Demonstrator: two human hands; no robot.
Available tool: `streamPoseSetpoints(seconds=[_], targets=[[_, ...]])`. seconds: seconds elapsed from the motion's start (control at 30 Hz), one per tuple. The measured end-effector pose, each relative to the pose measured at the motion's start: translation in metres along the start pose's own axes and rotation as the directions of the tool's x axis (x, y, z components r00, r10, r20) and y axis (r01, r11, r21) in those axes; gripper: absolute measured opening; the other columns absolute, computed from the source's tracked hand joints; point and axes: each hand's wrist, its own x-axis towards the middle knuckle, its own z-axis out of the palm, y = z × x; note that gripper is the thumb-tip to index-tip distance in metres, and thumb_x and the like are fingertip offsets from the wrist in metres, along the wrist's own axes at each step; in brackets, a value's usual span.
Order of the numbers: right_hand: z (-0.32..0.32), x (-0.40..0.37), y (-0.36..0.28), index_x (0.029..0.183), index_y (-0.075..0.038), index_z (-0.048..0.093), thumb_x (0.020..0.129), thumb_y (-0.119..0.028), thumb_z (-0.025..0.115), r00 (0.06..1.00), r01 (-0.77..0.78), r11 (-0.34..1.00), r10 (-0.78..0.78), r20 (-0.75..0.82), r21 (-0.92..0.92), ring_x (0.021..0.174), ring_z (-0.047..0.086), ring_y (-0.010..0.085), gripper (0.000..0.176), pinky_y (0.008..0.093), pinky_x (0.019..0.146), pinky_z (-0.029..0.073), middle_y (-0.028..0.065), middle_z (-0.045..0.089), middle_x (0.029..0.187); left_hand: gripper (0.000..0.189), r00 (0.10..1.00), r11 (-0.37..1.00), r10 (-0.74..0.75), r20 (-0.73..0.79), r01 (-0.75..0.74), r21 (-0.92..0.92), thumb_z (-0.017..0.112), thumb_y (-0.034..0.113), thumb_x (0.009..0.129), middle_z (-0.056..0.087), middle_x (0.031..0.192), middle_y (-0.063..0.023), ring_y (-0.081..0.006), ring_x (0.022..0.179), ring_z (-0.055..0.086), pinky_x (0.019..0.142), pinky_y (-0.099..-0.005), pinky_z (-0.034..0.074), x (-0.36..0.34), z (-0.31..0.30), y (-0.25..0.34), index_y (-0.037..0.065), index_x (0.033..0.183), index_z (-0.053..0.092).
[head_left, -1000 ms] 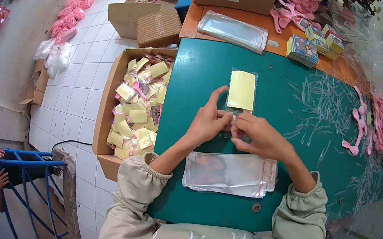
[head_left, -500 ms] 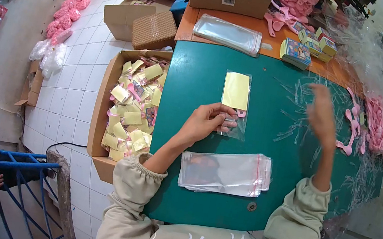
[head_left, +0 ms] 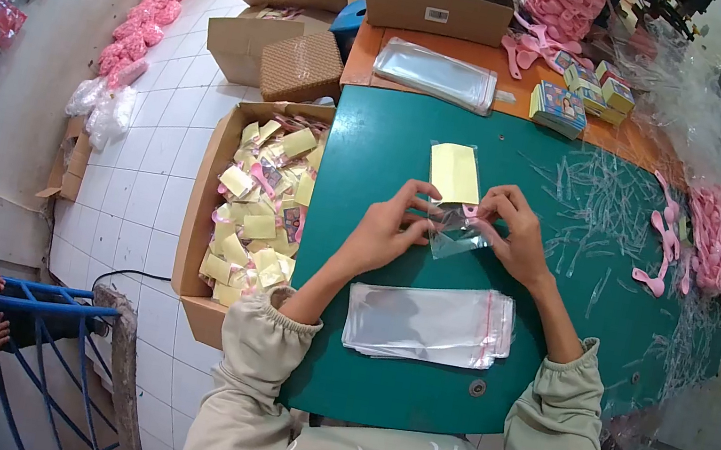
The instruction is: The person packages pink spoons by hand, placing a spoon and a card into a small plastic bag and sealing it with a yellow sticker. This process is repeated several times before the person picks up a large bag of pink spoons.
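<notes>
Clear bag (head_left: pixel 451 239) pinched both sides!
Left hand (head_left: pixel 389 228) at nine o'clock, right hand (head_left: pixel 520 240) at three, yellow card (head_left: pixel 455 174) at twelve.

flat green tabletop (head_left: pixel 382 152), smooth, low sheen; stacked clear rectangular sleeves (head_left: pixel 420 323), thin glossy plastic; pale yellow rectangular card (head_left: pixel 454 173), matt, paper-like; open brown box (head_left: pixel 205 199), matt cardboard; pink spoons (head_left: pixel 652 282), smooth plastic; loose sage-green sleeve (head_left: pixel 269 334), soft matt cloth.

From my remote view, whatever sits inside the clear packet (head_left: pixel 455 241) below the yellow card (head_left: pixel 455 174) is partly hidden by my fingertips (only a bit of pink shows). The tall open carton (head_left: pixel 441 0) is cut off at the top edge.
</notes>
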Motion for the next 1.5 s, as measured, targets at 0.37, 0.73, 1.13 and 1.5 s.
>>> streamPoseSetpoints(seconds=[0.37, 0.73, 1.13, 1.5], targets=[[0.004, 0.001, 0.008, 0.088, 0.0, 0.056, 0.085, -0.01, 0.061, 0.89, -0.454, 0.745, 0.404, 0.211, 0.489, 0.074, 0.057, 0.0097, 0.011, 0.0236, 0.065, 0.049, 0.0052, 0.057, 0.087, 0.011, 0.987, 0.961, 0.06, -0.147, -0.017, 0.277, 0.063, 0.007, 0.082, 0.059, 0.083, -0.0047, -0.0093, 0.075, 0.059, 0.059, -0.023, 0.056, 0.004, 0.001, -0.011, -0.002, 0.086, 0.058], [0.019, 0.004, 0.007, 0.089, 0.002, 0.051, 0.084, -0.005, 0.06, 0.864, -0.434, 0.734, 0.504, 0.01, 0.522, 0.062, 0.063, 0.0131, 0.012, 0.0223, 0.052, 0.051, 0.0091, 0.062, 0.073, 0.023, 0.956, 0.99, -0.094, -0.277, 0.12, 0.079, 0.065, 0.01, 0.082, 0.06, 0.084, -0.0048, -0.009, 0.076, 0.06, 0.054, -0.0217, 0.052, 0.01, 0.005, -0.01, 0.001, 0.098, 0.051], [0.022, 0.006, -0.002, 0.112, 0.001, 0.055, 0.083, -0.003, 0.06, 0.884, -0.415, 0.812, 0.466, -0.027, 0.411, 0.06, 0.062, 0.011, 0.03, 0.0217, 0.051, 0.05, 0.0088, 0.064, 0.073, 0.037, 0.976, 0.974, -0.03, -0.216, 0.077, 0.215, 0.062, 0.008, 0.083, 0.057, 0.11, -0.0093, -0.0103, 0.081, 0.058, 0.052, -0.0213, 0.051, 0.006, 0.005, -0.009, 0.005, 0.119, 0.051], [-0.107, -0.027, -0.003, 0.102, -0.003, 0.063, 0.081, -0.008, 0.058, 0.927, -0.376, 0.888, 0.36, -0.107, -0.266, 0.081, 0.063, 0.0202, 0.022, 0.0302, 0.073, 0.049, 0.0103, 0.065, 0.091, 0.047, 0.903, 0.995, -0.087, -0.421, 0.096, -0.001, 0.058, 0.011, 0.086, 0.056, 0.118, -0.0044, -0.0068, 0.083, 0.054, 0.059, -0.019, 0.046, -0.041, -0.055, 0.019, 0.011, 0.131, 0.045]])
